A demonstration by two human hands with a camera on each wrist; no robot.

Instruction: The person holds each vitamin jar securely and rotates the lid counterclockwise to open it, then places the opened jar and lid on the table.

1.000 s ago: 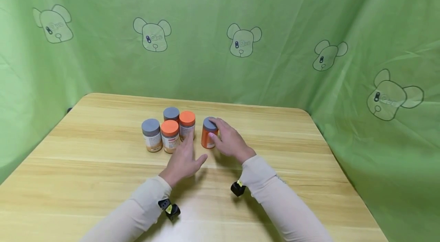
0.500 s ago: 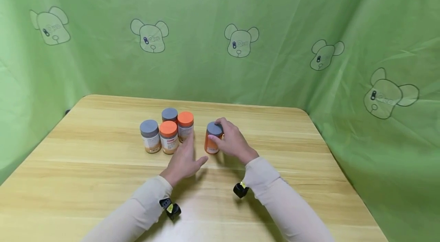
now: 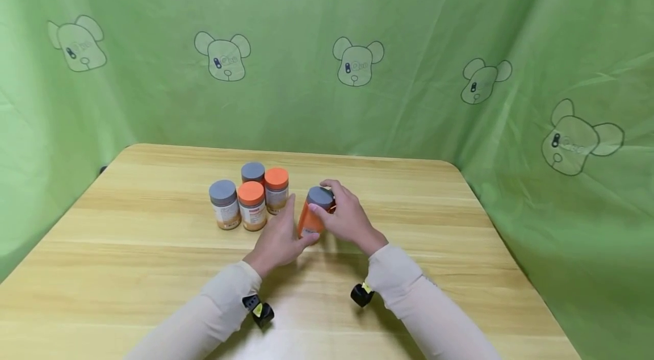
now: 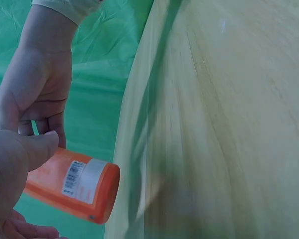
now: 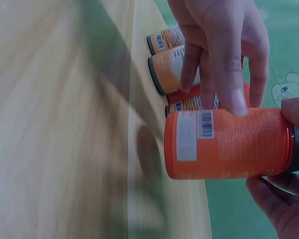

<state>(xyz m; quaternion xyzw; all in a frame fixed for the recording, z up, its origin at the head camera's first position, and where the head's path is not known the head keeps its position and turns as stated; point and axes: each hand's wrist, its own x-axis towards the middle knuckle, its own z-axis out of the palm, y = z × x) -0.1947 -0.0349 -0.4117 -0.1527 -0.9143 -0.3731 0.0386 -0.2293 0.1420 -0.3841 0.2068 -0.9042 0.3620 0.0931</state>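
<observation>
In the head view, my right hand (image 3: 349, 217) grips an orange jar (image 3: 310, 222) near its grey lid. The jar leans, with its lid towards the right hand. Beside its lower left part is my left hand (image 3: 280, 241), fingers extended and thumb close to the jar's base. The right wrist view has the left thumb at the side of the orange jar (image 5: 229, 144); whether it presses there, I cannot tell. Fingers of the right hand (image 5: 284, 199) pinch the lid end. The left wrist view shows the jar's label and base (image 4: 74, 184) off the table.
Left of the hands, several jars stand upright close together: a grey-lidded one (image 3: 225, 206), an orange-lidded one (image 3: 252, 209), another orange-lidded one (image 3: 277, 192) and one with a grey lid behind (image 3: 252, 171). A green curtain surrounds the wooden table (image 3: 128, 269).
The right hand has brought the orange jar slightly nearer the person, and the jar now tilts. The left hand has shifted a little right, its thumb now close to the jar's base.
</observation>
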